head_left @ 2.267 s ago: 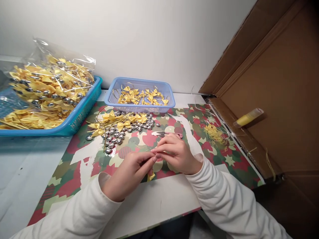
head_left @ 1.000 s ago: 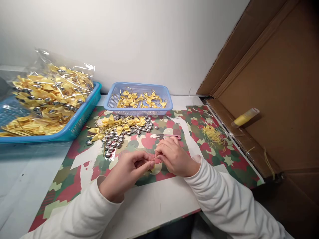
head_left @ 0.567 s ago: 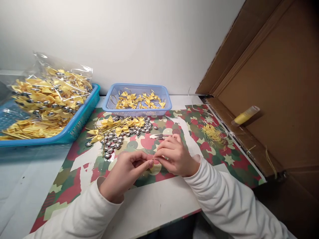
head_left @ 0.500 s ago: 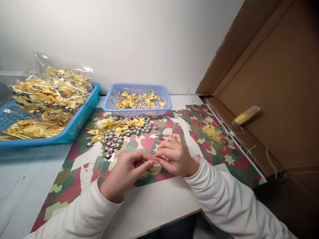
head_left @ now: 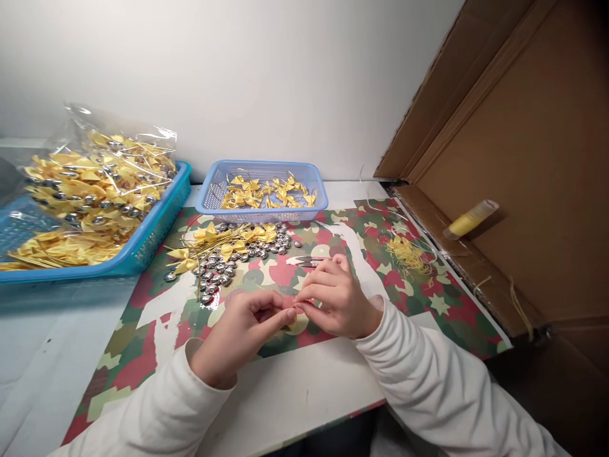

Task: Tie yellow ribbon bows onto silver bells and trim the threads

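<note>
Over the front of the patterned sheet, my left hand (head_left: pixel 252 324) is closed in a pinch. A sliver of a yellow ribbon bow (head_left: pixel 288 326) peeks out under its fingertips, the rest covered. My right hand (head_left: pixel 333 297) pinches at the same spot, its fingertips meeting the left ones; what it grips is too small to make out. Pointed metal snips (head_left: pixel 308 261) show just beyond the right fingers, and whether they touch that hand I cannot tell. Silver bells (head_left: pixel 219 274) and yellow bows with gold cords (head_left: pixel 228 240) lie in a pile beyond my left hand.
A blue basket (head_left: pixel 262 214) with bows stands at the back. To the left, a larger blue basket (head_left: pixel 157 222) carries a clear bag (head_left: pixel 109 171) of bows and bells. Yellow thread scraps (head_left: pixel 410 257) lie right, near a cardboard wall (head_left: pixel 523 158) and a yellow tube (head_left: pixel 471 219).
Both hands stay pinched together at nearly the same place, with only tiny finger shifts. The view has moved very slightly.
</note>
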`<state>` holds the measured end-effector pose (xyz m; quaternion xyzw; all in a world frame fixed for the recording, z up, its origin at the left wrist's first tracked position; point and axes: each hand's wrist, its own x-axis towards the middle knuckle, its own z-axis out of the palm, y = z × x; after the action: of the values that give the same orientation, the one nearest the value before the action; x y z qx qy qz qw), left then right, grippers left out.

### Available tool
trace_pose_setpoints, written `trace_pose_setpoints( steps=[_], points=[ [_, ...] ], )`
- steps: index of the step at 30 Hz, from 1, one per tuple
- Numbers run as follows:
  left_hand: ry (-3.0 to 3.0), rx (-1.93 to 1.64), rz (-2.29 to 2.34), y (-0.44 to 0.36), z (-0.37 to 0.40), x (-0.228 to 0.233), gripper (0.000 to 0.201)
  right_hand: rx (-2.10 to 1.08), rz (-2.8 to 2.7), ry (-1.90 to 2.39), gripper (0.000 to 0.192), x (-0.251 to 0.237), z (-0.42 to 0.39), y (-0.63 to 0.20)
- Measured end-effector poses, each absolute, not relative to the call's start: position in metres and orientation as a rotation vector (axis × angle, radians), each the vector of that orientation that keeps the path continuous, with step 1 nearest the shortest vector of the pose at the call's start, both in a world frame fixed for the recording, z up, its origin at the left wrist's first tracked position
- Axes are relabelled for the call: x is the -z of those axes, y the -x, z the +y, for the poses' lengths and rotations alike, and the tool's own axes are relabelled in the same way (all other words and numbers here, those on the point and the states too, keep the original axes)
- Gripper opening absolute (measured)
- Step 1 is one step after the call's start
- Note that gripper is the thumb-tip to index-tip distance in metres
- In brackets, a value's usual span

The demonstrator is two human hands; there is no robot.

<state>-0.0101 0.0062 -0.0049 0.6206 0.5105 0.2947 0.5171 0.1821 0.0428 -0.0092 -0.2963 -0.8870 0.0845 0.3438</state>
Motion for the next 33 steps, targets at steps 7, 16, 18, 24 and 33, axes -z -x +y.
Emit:
trace_pose_setpoints(
  steps=[7,16,18,24,33],
  points=[
    [-1.782,-0.787,1.148,0.012,0.008,0.0,0.015,-0.234,-2.105,0.868,0.017,0.008,0.042,-0.181],
    [-1.463,-1.007,1.067,0.008,0.007,0.003,0.02,-0.113,-2.11,0.816,0.015,0.013,0.04,-0.177],
    [-1.344,-1.057,1.053,0.007,0.008,0.004,0.017,-0.062,-2.122,0.762,0.014,0.013,0.039,-0.176],
    [-1.318,-1.084,1.137,0.004,0.006,0.009,0.016,0.024,-2.03,0.684,0.012,0.015,0.039,-0.174],
    [-2.123,-1.175,1.37,0.005,0.003,0.012,0.011,-0.203,-2.128,0.858,0.019,0.022,0.038,-0.17]
  ],
)
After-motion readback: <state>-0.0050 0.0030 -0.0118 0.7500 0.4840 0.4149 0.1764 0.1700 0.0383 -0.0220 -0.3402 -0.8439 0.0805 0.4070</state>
